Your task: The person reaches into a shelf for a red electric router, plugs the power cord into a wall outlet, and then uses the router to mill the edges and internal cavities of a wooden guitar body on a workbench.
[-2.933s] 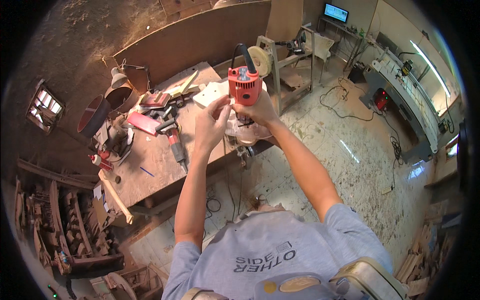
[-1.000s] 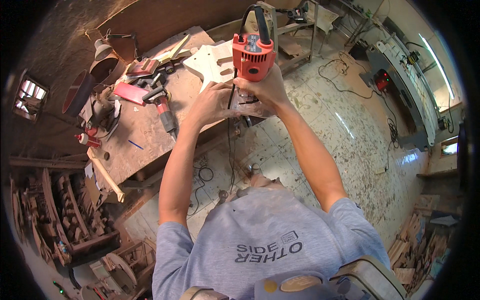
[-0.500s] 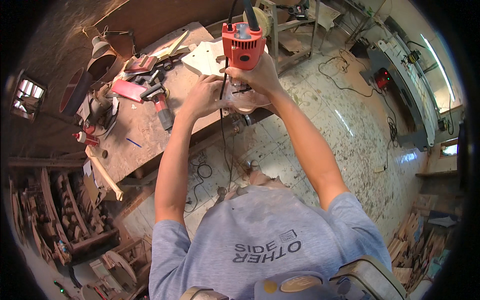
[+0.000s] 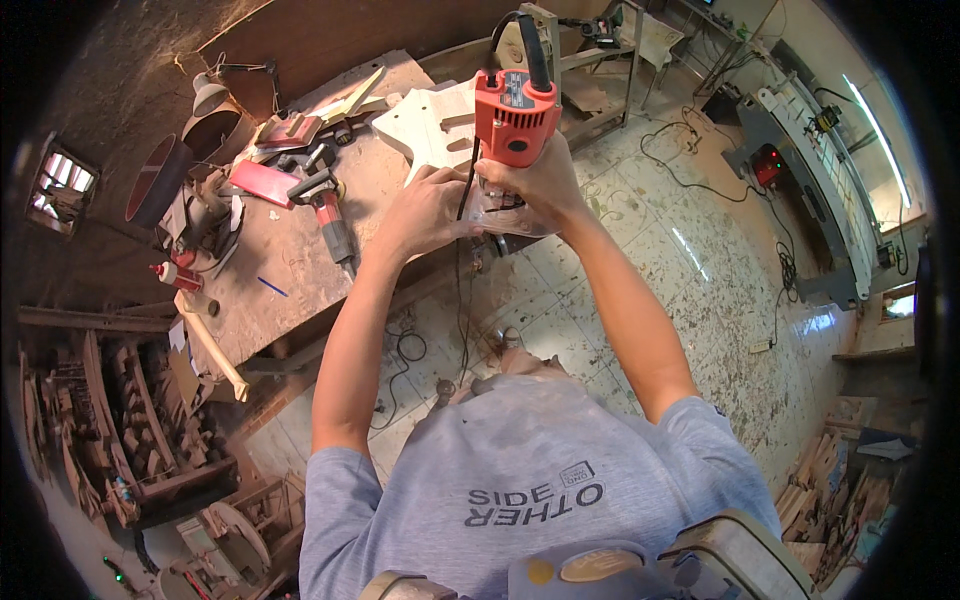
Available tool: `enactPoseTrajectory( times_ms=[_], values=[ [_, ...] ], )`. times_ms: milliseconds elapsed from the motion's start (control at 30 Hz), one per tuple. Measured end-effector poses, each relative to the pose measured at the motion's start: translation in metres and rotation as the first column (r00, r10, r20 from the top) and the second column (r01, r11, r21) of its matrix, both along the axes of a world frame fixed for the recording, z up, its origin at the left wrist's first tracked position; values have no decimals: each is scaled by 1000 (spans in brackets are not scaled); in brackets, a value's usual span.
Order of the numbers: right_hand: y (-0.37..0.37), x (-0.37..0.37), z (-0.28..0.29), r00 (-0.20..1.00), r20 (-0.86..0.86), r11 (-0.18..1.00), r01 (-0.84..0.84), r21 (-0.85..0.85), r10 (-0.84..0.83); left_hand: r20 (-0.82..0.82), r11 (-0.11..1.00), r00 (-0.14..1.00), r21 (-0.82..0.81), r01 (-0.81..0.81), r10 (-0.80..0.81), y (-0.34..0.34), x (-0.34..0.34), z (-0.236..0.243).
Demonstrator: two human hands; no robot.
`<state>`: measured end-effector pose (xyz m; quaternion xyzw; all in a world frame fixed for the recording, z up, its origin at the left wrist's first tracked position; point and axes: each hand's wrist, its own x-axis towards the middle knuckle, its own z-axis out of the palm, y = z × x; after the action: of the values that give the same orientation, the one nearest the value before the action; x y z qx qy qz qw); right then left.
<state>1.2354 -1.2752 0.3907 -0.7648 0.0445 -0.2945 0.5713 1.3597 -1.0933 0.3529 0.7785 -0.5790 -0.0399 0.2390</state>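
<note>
Right hand (image 4: 548, 188) clasps the router (image 4: 515, 125) at the bench's (image 4: 255, 245) edge; left hand's (image 4: 425, 210) fingers curl at the clear base (image 4: 500, 222), whether pinching I cannot tell. Chip-strewn floor (image 4: 640, 270) spreads right. The router partly covers the board (image 4: 425, 125). A cord (image 4: 468, 190) passes between the hands; a power tool (image 4: 333, 228) lies left.

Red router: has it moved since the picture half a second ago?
Yes: the red router has shifted right and slightly down in the view, judged against the pale wooden board, more of which shows now.
</note>
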Motion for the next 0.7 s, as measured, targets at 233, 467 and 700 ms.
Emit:
enactPoseTrajectory(
  times_ms=[233,467,700],
  values=[
    [-15,26,3,996,92,987,27,-157,-12,64,996,998,-82,-22,28,-15,25,-16],
    [0,13,-2,991,123,987,71,-142,-54,44,1000,999,19,16,-17,-5,20,-14],
    [7,9,0,996,91,1000,0,10,-1,-93,995,994,-83,50,-58,1,29,-17]
  ],
)
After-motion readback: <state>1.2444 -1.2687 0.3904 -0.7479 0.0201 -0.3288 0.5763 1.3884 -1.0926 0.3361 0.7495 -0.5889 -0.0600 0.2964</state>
